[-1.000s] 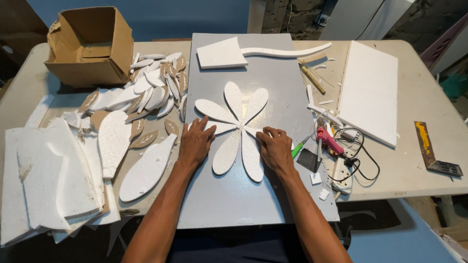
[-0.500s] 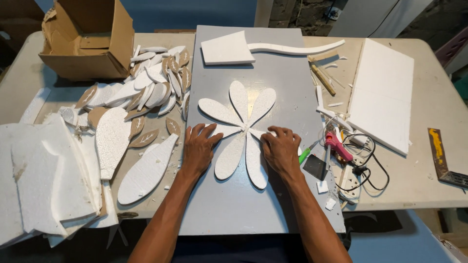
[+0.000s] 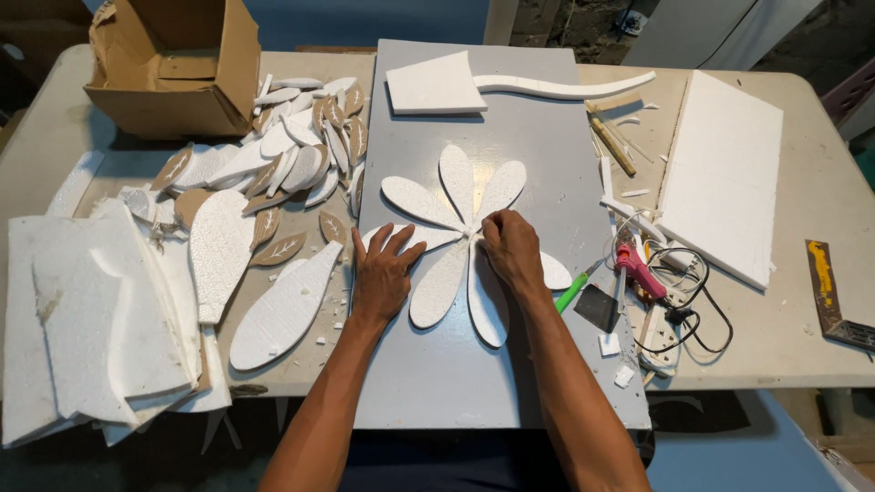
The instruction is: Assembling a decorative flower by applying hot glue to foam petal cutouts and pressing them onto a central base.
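Left hand (image 3: pixel 383 273) lies flat, open, pinning the nine-o'clock petal (image 3: pixel 415 239); right hand (image 3: pixel 512 251), fingers curled, presses the foam flower (image 3: pixel 460 241) centre. Best press gently, evenly.

Since a second ago, the left hand (image 3: pixel 383 273) has slid a little leftward and now lies flat, fingers spread, over the lower-left white foam petal (image 3: pixel 436 239) rather than beside the flower's middle. The right hand (image 3: pixel 512 251) has moved up and inward: its fingertips now press at the centre of the foam flower (image 3: pixel 456 228), where earlier it rested lower, on the right-hand petals. The camera has also tipped downward and closer, so the grey board (image 3: pixel 474 383) fills more of the view.
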